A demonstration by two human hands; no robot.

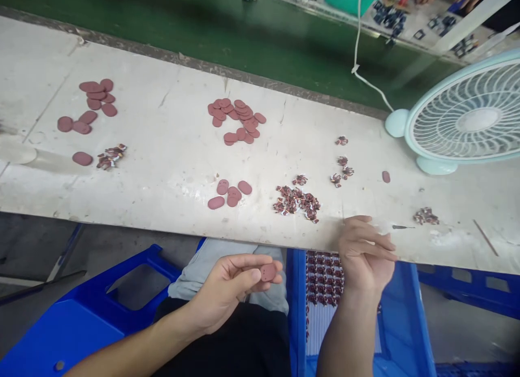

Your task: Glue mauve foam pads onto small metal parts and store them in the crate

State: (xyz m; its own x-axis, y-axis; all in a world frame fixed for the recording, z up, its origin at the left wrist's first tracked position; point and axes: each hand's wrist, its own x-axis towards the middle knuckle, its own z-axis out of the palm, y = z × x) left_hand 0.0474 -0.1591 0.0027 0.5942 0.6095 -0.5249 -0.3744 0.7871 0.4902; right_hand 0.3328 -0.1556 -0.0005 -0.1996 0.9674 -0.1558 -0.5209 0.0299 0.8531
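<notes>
Between the thumb and fingers of my left hand [238, 279] is a reddish-brown oval disc [268, 272] with small holes in its face, held above my lap. My right hand [365, 249] is at the table's front edge, fingers curled around a translucent bottle whose dark needle tip [402, 227] points right; its body is largely hidden. Left of that hand lies a pile of small brown-and-white figure pieces [298, 201]. Several loose oval discs [244, 187] rest on the table ahead of my left hand.
Farther back lie more discs [244, 114], with another group [95, 98] at the left. A pale green fan [475, 117] stands at the right. Below the table edge is a blue crate [406, 312] with rows of pieces, and a blue stool [93, 306] stands left.
</notes>
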